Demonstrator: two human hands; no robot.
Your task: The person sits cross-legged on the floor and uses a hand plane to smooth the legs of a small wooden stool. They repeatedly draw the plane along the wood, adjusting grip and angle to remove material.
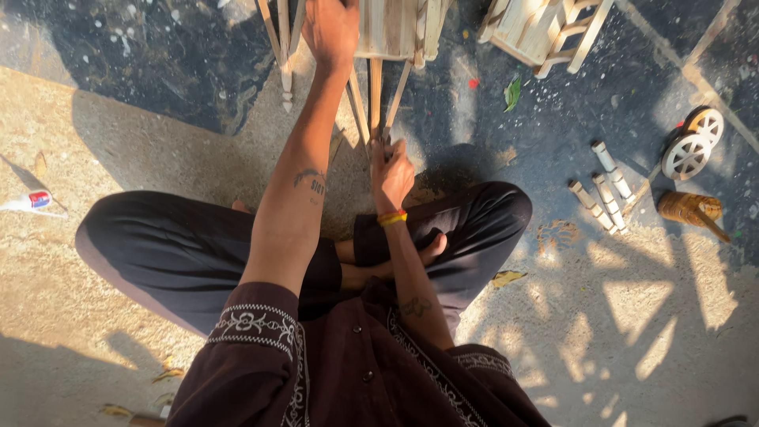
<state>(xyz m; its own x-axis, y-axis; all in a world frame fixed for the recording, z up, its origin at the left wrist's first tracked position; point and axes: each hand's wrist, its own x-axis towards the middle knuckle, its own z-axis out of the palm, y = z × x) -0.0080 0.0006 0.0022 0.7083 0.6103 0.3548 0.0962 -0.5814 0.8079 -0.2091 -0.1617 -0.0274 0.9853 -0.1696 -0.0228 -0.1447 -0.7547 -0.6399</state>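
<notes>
The pale wooden frame (391, 32) I am working on stands on the dark floor just ahead of my crossed legs, its flat panel up at the top edge of view. Thin bare-wood slats (376, 99) run down from it toward me, splayed a little apart. Their lower ends meet close together, and a further thin leg (285, 55) angles down on the left.

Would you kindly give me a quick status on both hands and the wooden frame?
Left hand gripping wooden frame at top. Right hand closed around its thin slats. Nothing between hands and frame.
</notes>
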